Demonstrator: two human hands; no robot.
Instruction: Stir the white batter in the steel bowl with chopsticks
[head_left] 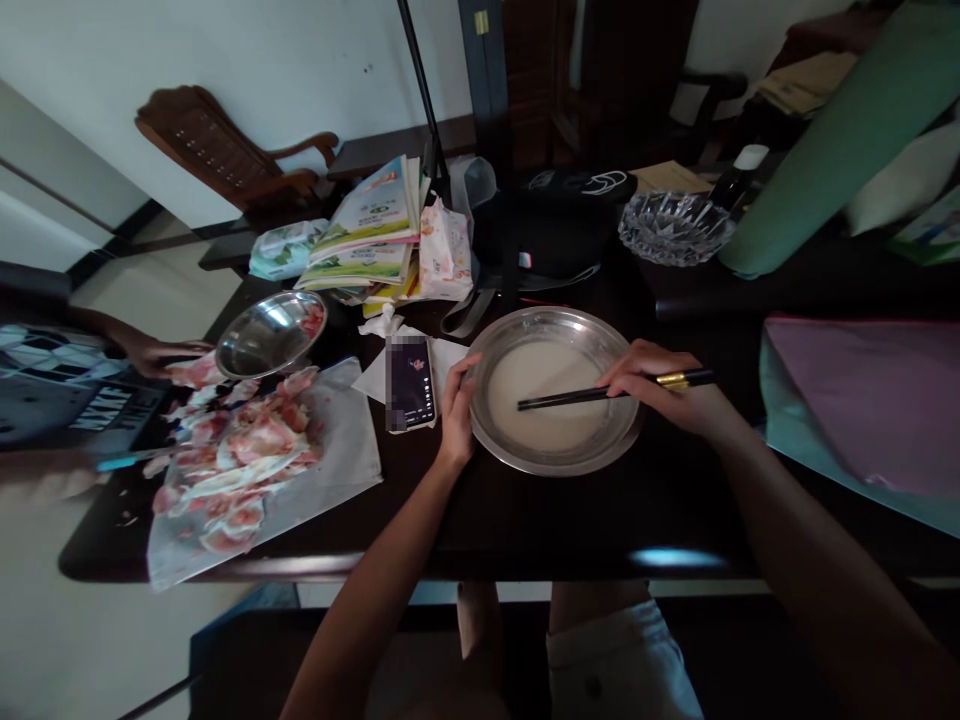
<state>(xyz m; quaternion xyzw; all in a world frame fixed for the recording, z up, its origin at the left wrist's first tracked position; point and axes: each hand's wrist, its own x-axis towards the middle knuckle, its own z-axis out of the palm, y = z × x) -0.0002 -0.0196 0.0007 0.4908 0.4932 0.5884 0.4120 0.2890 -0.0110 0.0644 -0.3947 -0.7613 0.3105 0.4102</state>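
Observation:
A wide metal bowl (559, 465) stands on the dark table in front of me, with a milky white liquid (551, 365) inside. My left hand (456, 415) grips the bowl by its left rim, thumb and fingers closed around the edge. Over the right rim, my right hand (664, 385) is closed on a pair of black chopsticks (562, 398) with gold bands near the back ends. Their tips point left and reach into or just over the liquid; I cannot tell how deep. A phone (412, 385) with its screen lit lies beside my left hand.
At the left, a co-worker's hand (161, 355) holds raw meat by a smaller metal bowl (262, 345); the other hand (52, 480) holds a blue-marked knife. Raw meat (262, 440) lies on a plastic sheet (349, 440). Behind are books (367, 220), a tissue pack (445, 250) and a glass dish (671, 235).

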